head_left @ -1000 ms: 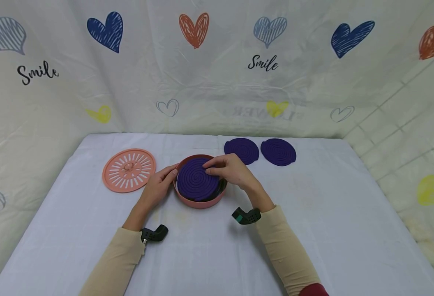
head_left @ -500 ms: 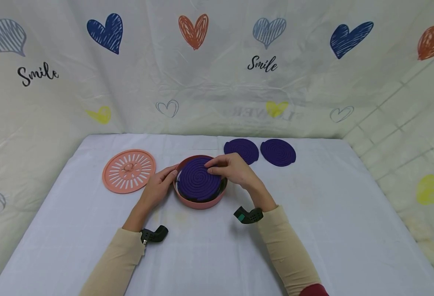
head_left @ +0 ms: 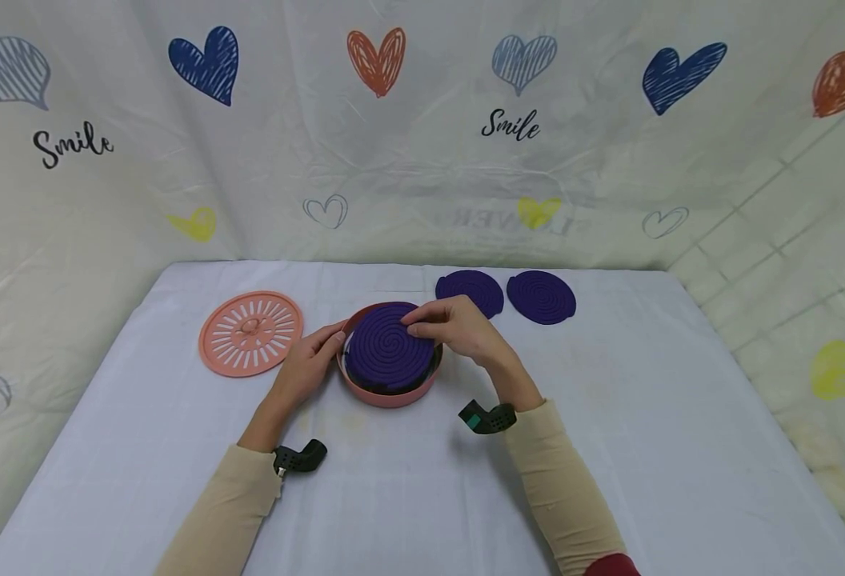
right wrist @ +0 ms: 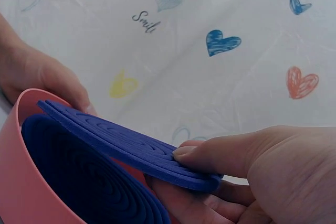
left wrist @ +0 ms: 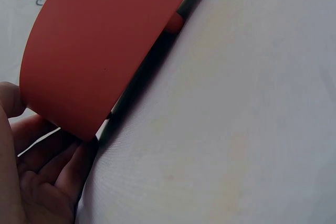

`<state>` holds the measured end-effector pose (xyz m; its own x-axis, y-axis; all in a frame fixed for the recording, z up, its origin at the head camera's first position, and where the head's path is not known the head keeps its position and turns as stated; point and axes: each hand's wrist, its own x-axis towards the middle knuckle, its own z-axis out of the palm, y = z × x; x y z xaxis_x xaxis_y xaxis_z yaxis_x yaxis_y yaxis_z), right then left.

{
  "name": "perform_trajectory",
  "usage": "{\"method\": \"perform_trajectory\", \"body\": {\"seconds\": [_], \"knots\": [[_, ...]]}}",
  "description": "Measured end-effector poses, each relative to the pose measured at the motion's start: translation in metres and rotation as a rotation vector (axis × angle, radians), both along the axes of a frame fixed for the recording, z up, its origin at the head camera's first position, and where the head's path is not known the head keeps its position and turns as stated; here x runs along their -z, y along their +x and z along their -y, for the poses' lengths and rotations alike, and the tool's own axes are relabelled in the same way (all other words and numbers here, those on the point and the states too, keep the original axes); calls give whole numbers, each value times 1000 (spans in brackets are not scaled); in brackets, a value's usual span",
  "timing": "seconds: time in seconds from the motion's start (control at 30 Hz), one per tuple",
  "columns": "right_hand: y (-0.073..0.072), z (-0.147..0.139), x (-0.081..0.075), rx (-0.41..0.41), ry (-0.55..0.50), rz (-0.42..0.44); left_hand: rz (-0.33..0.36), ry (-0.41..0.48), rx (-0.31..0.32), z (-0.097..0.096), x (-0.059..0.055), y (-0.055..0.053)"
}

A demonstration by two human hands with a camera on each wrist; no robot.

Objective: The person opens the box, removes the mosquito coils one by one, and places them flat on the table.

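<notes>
My left hand (head_left: 306,370) grips the side of a round salmon-pink mosquito coil holder (head_left: 391,399), thumb near the rim and fingers low on the wall. In the left wrist view the wall of the holder shows just off the white cloth, with a small round foot (left wrist: 174,22) under it. My right hand (head_left: 469,334) pinches the edge of a purple mosquito coil (head_left: 386,352) between thumb and fingers. That coil slants over the holder's mouth. Beneath it, another coil (right wrist: 79,166) lies inside the holder, seen in the right wrist view.
A slotted pink lid (head_left: 251,326) with a small knob lies on the table (head_left: 394,496) left of the holder. Two more purple coils, a nearer one (head_left: 474,290) and a farther-right one (head_left: 542,297), lie flat at the back. A heart-printed curtain (head_left: 422,160) rises behind.
My right hand has shifted slightly right and up with the coil, which has lifted a little at its near side. My left hand and the holder stay in place.
</notes>
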<state>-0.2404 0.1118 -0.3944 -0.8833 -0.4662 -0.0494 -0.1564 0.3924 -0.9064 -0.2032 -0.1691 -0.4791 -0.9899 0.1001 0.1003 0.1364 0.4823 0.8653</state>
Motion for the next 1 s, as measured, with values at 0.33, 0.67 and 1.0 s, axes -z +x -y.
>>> {"method": "perform_trajectory", "body": {"seconds": [0.33,0.67,1.0], "knots": [[-1,-6,-5,41,-27,20,1,4,0,0,0,1],[-3,-16,-6,76,-65,23,-1,0,-5,-1,-1,1],[-7,-26,-6,99,-67,-17,-2,-7,-2,-1,-1,1]]}}
